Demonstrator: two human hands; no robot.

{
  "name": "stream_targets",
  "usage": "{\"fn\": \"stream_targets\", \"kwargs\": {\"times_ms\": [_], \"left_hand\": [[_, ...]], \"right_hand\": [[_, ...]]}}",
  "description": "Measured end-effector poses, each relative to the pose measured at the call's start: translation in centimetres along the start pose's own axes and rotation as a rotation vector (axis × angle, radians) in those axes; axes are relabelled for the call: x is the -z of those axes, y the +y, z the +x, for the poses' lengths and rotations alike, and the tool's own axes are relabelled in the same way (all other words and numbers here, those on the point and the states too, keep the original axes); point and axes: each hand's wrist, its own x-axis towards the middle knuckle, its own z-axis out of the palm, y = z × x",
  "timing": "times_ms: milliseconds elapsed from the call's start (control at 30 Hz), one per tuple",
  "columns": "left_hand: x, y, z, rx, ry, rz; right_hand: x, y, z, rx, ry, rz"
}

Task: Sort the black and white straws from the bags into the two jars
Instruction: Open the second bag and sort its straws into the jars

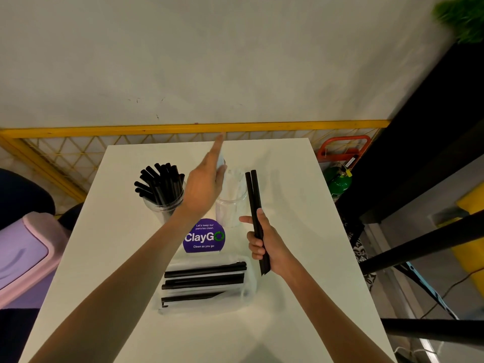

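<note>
The job looks well under way: the left jar [160, 208] is packed with black straws [159, 182], while the right jar [231, 206], the clear one, seems to hold pale straws, though they are too faint against the white table [301, 205] for me to be sure. What is left sits in the bag [250, 289] lying near me, just below the purple sticker [204, 235]: several black straws lie lengthwise in it, with what may be white ones between them. So I judge that there is a fair share to sort yet. My right hand [262, 244] is curled round a pair of straws [255, 195], black ones, gripping them near their lower end so that they stand almost upright, just beside the right jar; they belong in the left jar. My left hand [204, 184] reaches forward across both jars, forearm stretched out, fingers pointing away from me over the right jar's mouth. Something pale shows under its fingers, but the blur hides whether I am holding anything there, so I cannot tell its grip.
</note>
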Motion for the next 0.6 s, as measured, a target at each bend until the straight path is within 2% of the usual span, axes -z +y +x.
{"fn": "stream_targets", "kwargs": {"times_ms": [200,300,400,600], "left_hand": [[-2.1,-0.8,-2.5,0.007,-0.009,0.046],[-3.4,-2.7,-3.6,-0.101,-0.026,0.233],[-3.9,-3.6,-4.6,-0.152,-0.149,0.373],[-4.1,-3.4,-5.4,-0.064,-0.314,0.396]], "right_hand": [[-0.2,0.0,0.4,-0.043,-0.025,0.123],[-0.3,0.1,0.4,-0.035,-0.034,0.127],[-0.3,0.0,0.4,-0.025,-0.035,0.129],[-0.8,-0.1,0.3,-0.020,-0.038,0.118]]}}
